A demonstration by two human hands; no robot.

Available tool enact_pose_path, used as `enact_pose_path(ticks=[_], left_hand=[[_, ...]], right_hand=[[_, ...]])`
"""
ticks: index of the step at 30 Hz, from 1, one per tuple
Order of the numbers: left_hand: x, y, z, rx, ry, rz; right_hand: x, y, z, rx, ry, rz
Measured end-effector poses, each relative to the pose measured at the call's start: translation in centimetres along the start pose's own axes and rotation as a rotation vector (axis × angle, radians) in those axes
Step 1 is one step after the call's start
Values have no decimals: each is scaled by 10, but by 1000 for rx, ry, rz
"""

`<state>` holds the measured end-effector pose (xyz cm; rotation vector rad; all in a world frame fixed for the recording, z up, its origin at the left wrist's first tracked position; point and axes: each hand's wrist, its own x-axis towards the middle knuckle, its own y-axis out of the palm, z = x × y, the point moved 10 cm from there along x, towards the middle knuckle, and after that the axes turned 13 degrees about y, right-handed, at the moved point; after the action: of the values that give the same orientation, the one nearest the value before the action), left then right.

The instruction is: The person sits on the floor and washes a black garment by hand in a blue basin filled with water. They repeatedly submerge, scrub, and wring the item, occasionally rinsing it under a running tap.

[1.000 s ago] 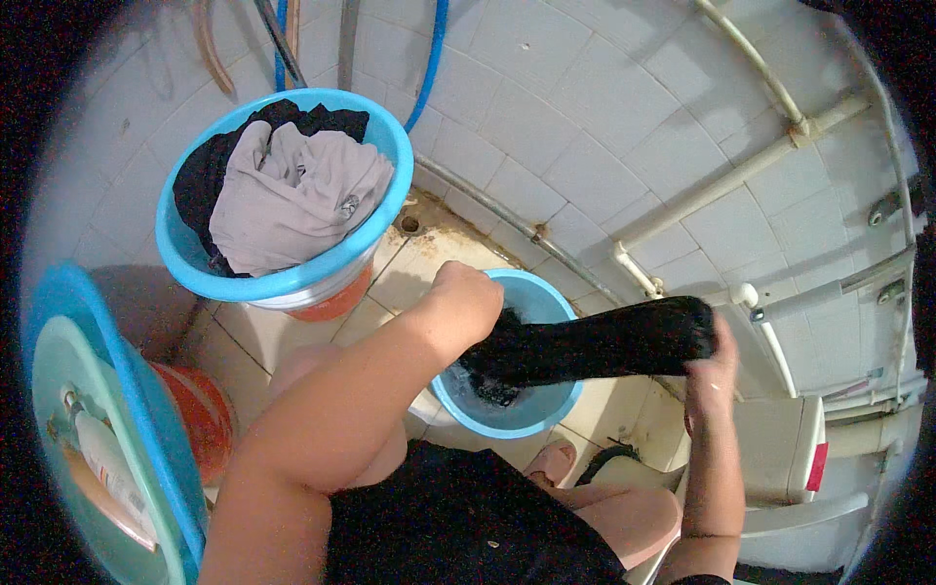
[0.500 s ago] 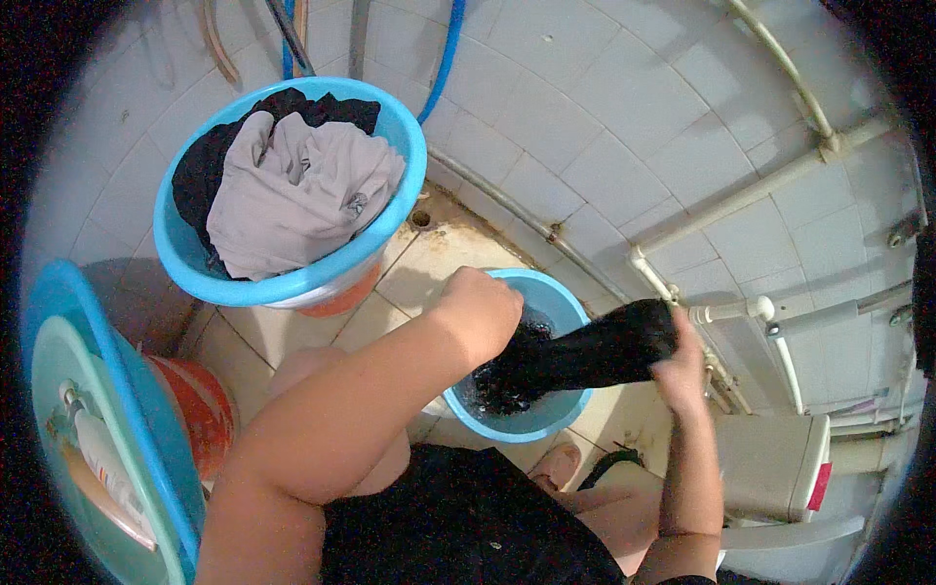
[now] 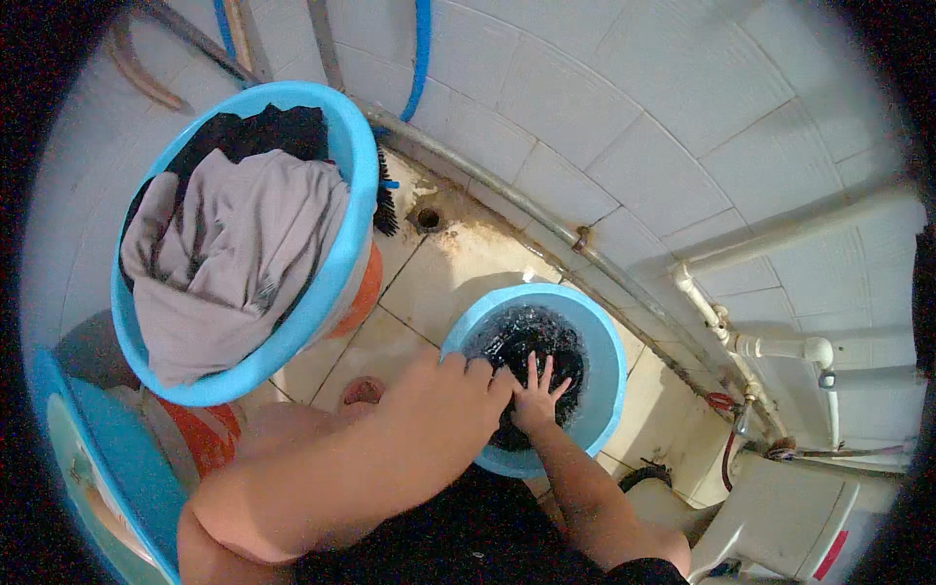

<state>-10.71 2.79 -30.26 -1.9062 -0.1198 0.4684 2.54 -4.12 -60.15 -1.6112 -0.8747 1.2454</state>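
Observation:
A small light-blue basin stands on the tiled floor, with sudsy water and a soaked black cloth garment inside. My right hand lies on the wet garment with its fingers spread. Over the basin's left rim, my left hand is closed, knuckles up. Its fingertips are hidden, so I cannot make out what they grip. The two hands are close together, almost touching at the fingers.
A large blue basin with grey cloth and black cloth stands at the left, raised on an orange-red bucket. A floor drain and black-bristled brush lie beyond. Pipes line the wall; a white toilet stands at right.
My right hand has come down from the right, bringing the stretched black garment back into the basin, and has spread its fingers. My left hand stays closed near the rim. The view has shifted.

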Motion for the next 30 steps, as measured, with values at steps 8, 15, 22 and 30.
enact_pose_path(ticks=[8,15,22,30], left_hand=[[5,-15,-10,3,46,-133],[-1,-14,-23,54,34,-176],[4,-7,-6,62,-34,-181],[4,-13,-4,96,-72,-195]], right_hand=[[34,46,-7,-178,-56,14],[27,-16,-28,397,12,327],[-60,-257,-101,1139,119,-90],[-197,-444,-143,1356,52,-638]])
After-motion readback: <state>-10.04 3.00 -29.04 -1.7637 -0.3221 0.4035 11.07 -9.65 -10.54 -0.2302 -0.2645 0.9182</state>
